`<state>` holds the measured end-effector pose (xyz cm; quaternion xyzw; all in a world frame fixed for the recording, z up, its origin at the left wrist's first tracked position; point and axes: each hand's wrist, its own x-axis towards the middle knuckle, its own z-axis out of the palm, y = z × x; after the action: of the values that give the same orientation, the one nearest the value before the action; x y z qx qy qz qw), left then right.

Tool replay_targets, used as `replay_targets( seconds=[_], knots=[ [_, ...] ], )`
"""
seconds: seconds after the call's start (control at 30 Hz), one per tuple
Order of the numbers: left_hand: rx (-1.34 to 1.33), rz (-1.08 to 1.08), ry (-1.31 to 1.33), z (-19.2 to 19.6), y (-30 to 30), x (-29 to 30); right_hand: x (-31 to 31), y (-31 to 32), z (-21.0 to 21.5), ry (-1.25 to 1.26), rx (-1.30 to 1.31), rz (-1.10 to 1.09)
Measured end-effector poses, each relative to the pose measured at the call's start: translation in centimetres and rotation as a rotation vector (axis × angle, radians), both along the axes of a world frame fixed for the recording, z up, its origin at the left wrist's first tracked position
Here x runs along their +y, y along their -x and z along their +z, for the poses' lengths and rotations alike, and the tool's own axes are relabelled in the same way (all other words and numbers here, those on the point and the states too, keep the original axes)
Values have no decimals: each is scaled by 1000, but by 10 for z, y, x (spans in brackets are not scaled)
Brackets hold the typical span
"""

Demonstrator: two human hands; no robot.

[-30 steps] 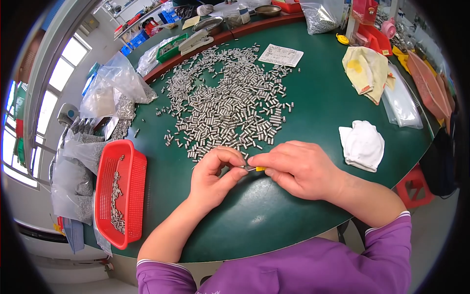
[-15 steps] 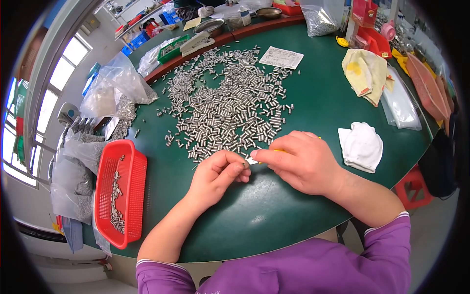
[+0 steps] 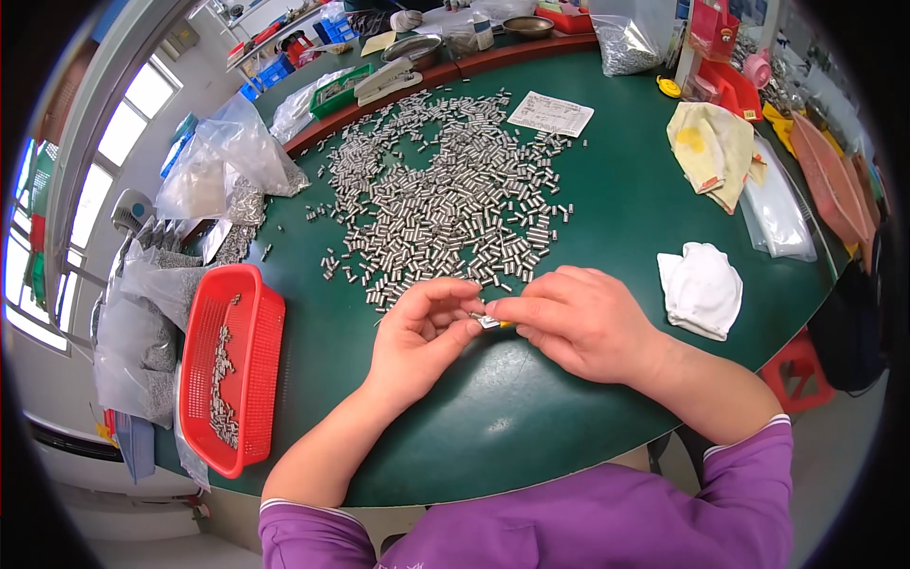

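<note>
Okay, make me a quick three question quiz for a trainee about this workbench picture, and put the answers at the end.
1. True or false: the red basket sits to the right of the person's hands.
2. What colour is the table?
3. Where is the small metal piece? A) in the basket B) pinched between the fingers of the left hand and right hand C) on the white cloth

Key: 1 false, it is to their left. 2 green. 3 B.

A white printed paper slip (image 3: 551,113) lay flat at the worktop's far side, clear plastic bags of metal parts (image 3: 230,156) slumped at its left edge, and another clear bag (image 3: 629,38) stood at the far rim.
</note>
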<state>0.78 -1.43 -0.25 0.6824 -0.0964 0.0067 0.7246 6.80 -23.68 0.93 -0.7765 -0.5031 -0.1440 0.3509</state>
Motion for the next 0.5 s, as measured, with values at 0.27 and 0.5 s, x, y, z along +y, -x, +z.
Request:
replay_targets(
  seconds=[0.27,0.5],
  knots=[
    [-51,-23,29,-1,0,2,1,1,2,-5,36,6],
    [-23,10,111,-2,1,1,1,0,2,-5,48,8]
  ],
)
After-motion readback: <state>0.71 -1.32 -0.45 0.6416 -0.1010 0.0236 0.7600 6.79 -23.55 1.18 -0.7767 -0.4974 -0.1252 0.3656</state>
